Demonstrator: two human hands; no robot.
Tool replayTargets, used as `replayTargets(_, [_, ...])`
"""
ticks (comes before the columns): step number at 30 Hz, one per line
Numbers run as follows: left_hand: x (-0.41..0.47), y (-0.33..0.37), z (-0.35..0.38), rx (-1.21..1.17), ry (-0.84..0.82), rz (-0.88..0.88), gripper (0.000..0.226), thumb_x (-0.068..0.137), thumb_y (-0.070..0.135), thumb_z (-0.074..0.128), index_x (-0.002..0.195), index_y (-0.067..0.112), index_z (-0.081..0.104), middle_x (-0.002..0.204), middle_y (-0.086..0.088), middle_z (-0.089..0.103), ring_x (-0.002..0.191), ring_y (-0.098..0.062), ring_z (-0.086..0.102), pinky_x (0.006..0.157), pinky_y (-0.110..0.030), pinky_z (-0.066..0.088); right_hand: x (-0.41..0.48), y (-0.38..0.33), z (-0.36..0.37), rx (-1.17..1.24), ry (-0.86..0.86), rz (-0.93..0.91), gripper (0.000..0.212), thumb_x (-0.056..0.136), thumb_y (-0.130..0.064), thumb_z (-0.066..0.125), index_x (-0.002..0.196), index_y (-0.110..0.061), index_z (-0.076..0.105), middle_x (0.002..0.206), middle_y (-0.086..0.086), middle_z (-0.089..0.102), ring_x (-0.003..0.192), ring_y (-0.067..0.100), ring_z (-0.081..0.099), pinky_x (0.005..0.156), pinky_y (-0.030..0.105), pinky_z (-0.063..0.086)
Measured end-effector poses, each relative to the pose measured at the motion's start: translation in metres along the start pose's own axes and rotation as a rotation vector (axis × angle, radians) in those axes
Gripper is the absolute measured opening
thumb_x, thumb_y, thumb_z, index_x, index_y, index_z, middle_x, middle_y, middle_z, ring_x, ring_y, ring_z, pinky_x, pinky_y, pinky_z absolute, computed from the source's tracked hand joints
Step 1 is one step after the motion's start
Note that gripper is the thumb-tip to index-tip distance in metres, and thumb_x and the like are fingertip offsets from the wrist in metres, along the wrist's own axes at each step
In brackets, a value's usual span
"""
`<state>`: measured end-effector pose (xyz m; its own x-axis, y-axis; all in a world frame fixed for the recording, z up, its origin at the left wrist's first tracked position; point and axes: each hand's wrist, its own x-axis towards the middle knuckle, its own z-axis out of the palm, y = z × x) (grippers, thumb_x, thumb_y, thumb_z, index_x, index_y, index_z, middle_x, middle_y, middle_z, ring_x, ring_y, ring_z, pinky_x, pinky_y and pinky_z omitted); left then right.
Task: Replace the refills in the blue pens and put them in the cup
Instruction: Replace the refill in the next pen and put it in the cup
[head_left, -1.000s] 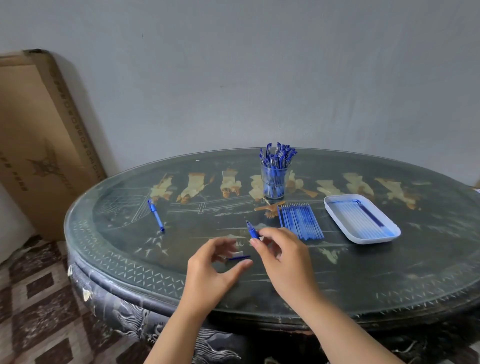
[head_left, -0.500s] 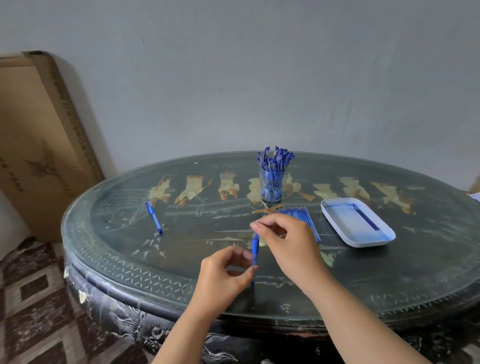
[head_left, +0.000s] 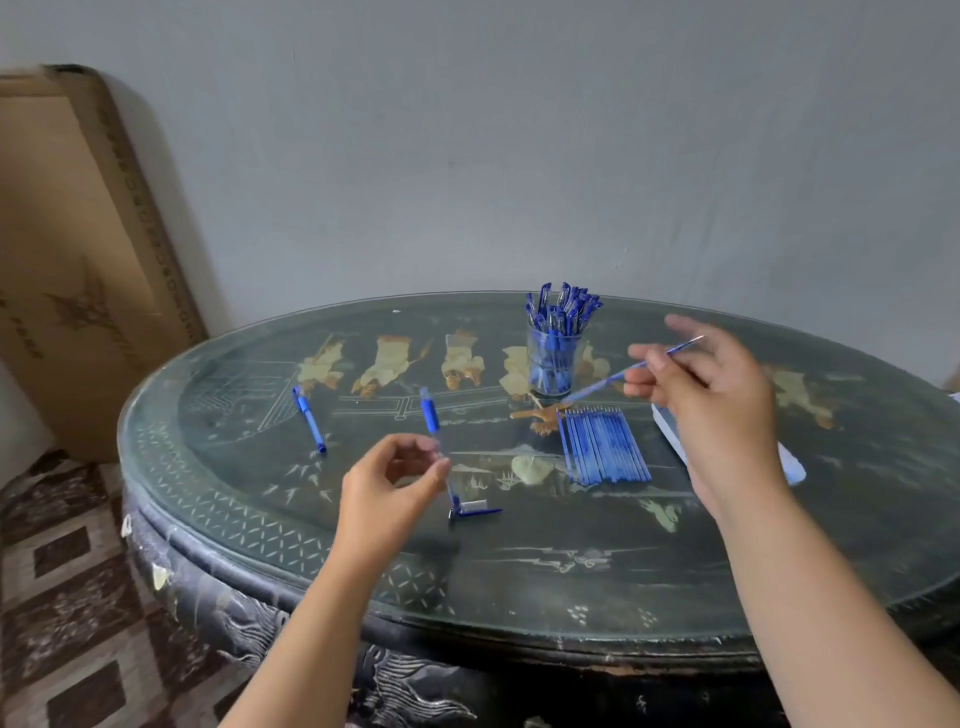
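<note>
In the head view, the left hand (head_left: 384, 493) sat low and centre in the frame, thumb and curled fingers pinching an opened pen barrel (head_left: 430, 413). The barrel slanted up and away, and its lower end came down near a small loose pen part (head_left: 475, 512) lying on the tabletop (head_left: 519, 571). The right hand (head_left: 722, 400), raised at the right of the frame and blurred, pinched a thin refill (head_left: 608, 382) between thumb and forefinger, its other fingers spread. Whether that refill was spent or fresh could not be told.

The cup (head_left: 553, 358), crowded with blue pens, stood upper centre. A row of refills (head_left: 602, 447) lay just in front of it, and a white tray (head_left: 795, 467) showed partly behind the right hand. One more blue pen (head_left: 309, 421) lay well apart at the left.

The likeliest slip was the refill: pinched towards one end and moving fast, it could twist free, or its far end could clip the cup. If it dropped into the row, old and new might be confused. The loose part, close to the near edge, could be knocked by the barrel and roll off.
</note>
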<state>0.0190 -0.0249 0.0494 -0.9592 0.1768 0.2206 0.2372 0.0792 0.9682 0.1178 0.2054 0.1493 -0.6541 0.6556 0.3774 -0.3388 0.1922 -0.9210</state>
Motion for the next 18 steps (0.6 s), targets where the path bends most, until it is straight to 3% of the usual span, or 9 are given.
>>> replayTargets(3, [0.014,-0.01,-0.004,-0.043,0.08,-0.038,0.016,0.081,0.007,0.076,0.088,0.019,0.068,0.086,-0.002,0.073,0.083,-0.025,0.071,0.083,-0.047,0.058,0.007,0.031,0.009,-0.16,0.005,0.113,0.02,0.087,-0.012,0.07,0.104,-0.014,0.06,0.086,0.003,0.075,0.068,0.01,0.065,0.062,0.022,0.054])
replayTargets(7, [0.031,-0.019,-0.004,-0.091,0.193,-0.092,0.014,0.083,0.01,0.074,0.088,0.021,0.067,0.087,-0.001,0.072,0.082,-0.022,0.071,0.084,-0.047,0.058,0.025,0.066,0.025,-0.26,-0.06,0.241,0.013,0.087,-0.014,0.071,0.097,-0.007,0.068,0.079,0.002,0.073,0.065,0.008,0.063,0.058,0.019,0.052])
replayTargets(12, [0.038,-0.035,0.001,-0.004,0.235,-0.115,0.013,0.083,0.015,0.075,0.09,0.023,0.066,0.088,0.003,0.072,0.083,-0.019,0.071,0.084,-0.04,0.058,0.051,0.103,0.042,-0.514,-0.192,0.305,0.012,0.088,-0.017,0.07,0.097,-0.009,0.072,0.076,0.002,0.07,0.067,0.011,0.065,0.068,0.029,0.056])
replayTargets(15, [0.039,-0.037,0.001,0.031,0.224,-0.12,0.013,0.083,0.016,0.074,0.089,0.024,0.066,0.087,0.004,0.072,0.081,-0.016,0.071,0.077,-0.029,0.057,0.066,0.124,0.047,-0.712,-0.235,0.322,0.013,0.086,-0.02,0.073,0.09,-0.008,0.075,0.08,0.007,0.072,0.079,0.022,0.07,0.078,0.038,0.055])
replayTargets(18, [0.04,-0.037,0.0,0.036,0.202,-0.129,0.013,0.083,0.016,0.074,0.09,0.024,0.066,0.088,0.005,0.071,0.081,-0.015,0.07,0.07,-0.022,0.055,0.075,0.139,0.052,-0.857,-0.306,0.318,0.019,0.083,-0.023,0.076,0.093,-0.008,0.077,0.086,0.007,0.073,0.087,0.024,0.068,0.084,0.037,0.054])
